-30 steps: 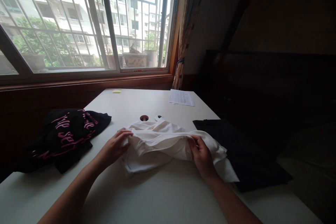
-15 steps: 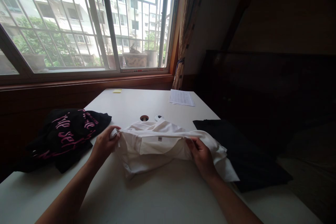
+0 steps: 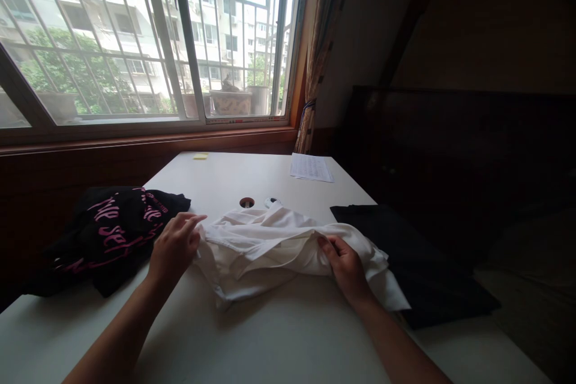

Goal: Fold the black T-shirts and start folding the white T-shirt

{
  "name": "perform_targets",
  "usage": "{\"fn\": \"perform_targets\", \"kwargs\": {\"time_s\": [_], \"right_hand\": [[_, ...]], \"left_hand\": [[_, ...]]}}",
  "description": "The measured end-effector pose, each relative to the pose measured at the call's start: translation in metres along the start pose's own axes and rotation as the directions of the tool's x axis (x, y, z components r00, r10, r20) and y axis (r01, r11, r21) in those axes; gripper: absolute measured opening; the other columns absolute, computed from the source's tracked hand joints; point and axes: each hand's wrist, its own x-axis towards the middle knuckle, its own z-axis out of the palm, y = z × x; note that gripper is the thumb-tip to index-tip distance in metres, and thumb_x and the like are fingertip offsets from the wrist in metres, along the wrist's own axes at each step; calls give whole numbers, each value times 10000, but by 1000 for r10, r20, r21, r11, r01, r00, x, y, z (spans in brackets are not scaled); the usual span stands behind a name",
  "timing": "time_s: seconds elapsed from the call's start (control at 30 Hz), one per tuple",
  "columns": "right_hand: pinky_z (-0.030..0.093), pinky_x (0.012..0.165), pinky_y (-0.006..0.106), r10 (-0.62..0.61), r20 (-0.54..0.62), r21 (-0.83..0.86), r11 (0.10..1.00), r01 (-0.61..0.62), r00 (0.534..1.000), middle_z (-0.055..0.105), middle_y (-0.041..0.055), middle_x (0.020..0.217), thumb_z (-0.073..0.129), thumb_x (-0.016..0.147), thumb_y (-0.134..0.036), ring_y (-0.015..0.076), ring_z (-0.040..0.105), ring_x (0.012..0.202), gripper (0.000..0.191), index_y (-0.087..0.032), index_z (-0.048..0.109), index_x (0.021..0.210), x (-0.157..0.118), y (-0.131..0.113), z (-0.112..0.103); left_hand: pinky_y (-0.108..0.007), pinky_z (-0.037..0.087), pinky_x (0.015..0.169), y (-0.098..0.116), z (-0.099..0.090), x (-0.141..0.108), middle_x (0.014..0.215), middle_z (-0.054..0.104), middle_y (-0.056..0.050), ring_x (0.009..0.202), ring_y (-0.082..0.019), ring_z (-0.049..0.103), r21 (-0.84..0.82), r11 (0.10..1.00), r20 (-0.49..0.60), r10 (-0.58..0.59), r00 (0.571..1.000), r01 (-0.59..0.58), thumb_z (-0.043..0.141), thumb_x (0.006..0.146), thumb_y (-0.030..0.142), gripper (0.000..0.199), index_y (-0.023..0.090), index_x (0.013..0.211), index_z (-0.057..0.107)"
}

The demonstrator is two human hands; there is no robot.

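Note:
A crumpled white shirt (image 3: 265,246) lies in front of me, its edge folded over and slack on the left side. My right hand (image 3: 344,264) pinches the shirt's edge between thumb and fingers at the right. At the shirt's left end is my left hand (image 3: 175,246), its index finger stretched out and the other fingers loosely bent. The left fingertips are right beside the fabric; whether they touch it is hard to see.
Black clothing with pink lettering (image 3: 112,228) lies heaped at the left. A dark folded cloth (image 3: 418,270) is at the right, partly under the shirt. Printed paper (image 3: 312,167), a yellow note (image 3: 200,156) and a round hole (image 3: 247,203) are farther back on the white table (image 3: 252,171).
My left hand has let go of the shirt's left edge and its fingers have spread. The edge there has sagged, hiding the neck label. My right hand has kept its grip.

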Motion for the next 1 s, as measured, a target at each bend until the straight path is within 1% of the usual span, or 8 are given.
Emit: {"fn": "perform_targets", "kwargs": {"time_s": [0.17,0.4,0.5,0.6,0.67,0.77,0.83,1.0], "right_hand": [[452,629,294,-8,10,-12,1000,8,1000,686,30,752,547,867,-678,211,590,704,510,-195,709,854,1,0,1],[430,583,287,-60,-7,-78,995,59,998,608,-5,660,535,913,-607,187,544,635,432,-208,682,844,-2,5,3],[465,640,311,-220,-29,-184,960,211,975,596,-5,685,542,948,-508,192,560,665,328,-222,657,836,-3,6,1],[505,871,397,-471,-18,-264,853,450,882,664,39,893,558,962,-374,238,628,900,177,-238,645,888,0,5,-1],[462,1022,466,-568,17,-288,785,548,823,682,64,1075,548,967,-305,265,610,1107,106,-250,638,958,4,5,-1],[426,1102,512,-578,91,-307,758,575,811,651,79,1278,487,986,-255,272,551,1275,135,-253,612,1037,9,11,2],[481,1060,495,-536,139,-325,770,550,833,651,87,1306,457,991,-244,269,586,1248,194,-250,604,1118,11,17,5],[574,862,462,-455,193,-356,793,494,869,737,92,1064,452,987,-252,277,702,997,198,-239,602,1116,12,31,9]], "left_hand": [[-434,513,928,4,-8,2,1233,649,-71,1085,-286,611,5,984,54,176,983,-176,504,862,127,368,259,1155,684],[-502,440,1086,26,6,-9,1406,591,-75,1279,-308,542,-135,930,268,367,891,-342,563,814,126,571,287,1361,579],[-510,420,1101,24,15,-13,1375,621,-88,1279,-311,556,-180,928,304,367,879,-325,590,882,214,441,273,1318,614],[-482,474,1036,19,21,-14,1325,658,-85,1196,-301,610,-199,944,329,316,890,-262,582,935,298,333,259,1260,644],[-471,492,1004,17,23,-15,1321,663,-89,1164,-302,624,-192,956,341,276,899,-221,577,948,333,355,251,1290,626],[-468,485,1002,15,25,-17,1319,667,-96,1161,-309,622,-186,963,337,248,908,-194,585,941,359,425,250,1352,588],[-462,477,1010,15,26,-17,1300,681,-83,1157,-307,617,-191,963,334,246,910,-190,593,932,353,426,261,1347,597],[-429,491,960,18,19,-13,1212,726,-65,1095,-303,638,-198,972,403,198,894,-126,559,926,289,342,273,1248,673]]}}
